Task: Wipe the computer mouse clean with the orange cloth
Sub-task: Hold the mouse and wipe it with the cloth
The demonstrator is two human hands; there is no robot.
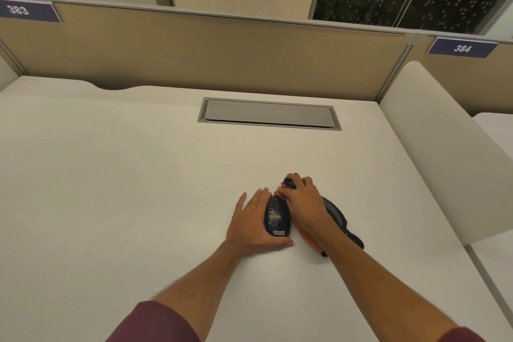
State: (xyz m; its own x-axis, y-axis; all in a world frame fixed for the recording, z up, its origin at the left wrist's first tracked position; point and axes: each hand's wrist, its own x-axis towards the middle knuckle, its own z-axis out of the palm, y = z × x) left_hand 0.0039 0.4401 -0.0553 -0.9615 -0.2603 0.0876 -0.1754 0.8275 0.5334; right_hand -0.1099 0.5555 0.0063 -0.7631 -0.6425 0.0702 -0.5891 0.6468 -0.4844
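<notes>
A dark blue computer mouse (277, 218) with a small white label lies on the white desk (138, 175). My left hand (254, 223) cups its left side, thumb wrapped around the near end. My right hand (304, 203) presses a cloth against the mouse's right side and front. The cloth (337, 215) shows dark blue on top and orange along its lower edge (308, 241); it trails out to the right under my wrist. Most of the cloth under the hand is hidden.
A grey cable hatch (269, 114) is set flush into the desk behind the mouse. Beige partition panels (222, 55) close the back, with number plates 383 (25, 10) and 384 (462, 48). A white divider (444, 147) borders the right side.
</notes>
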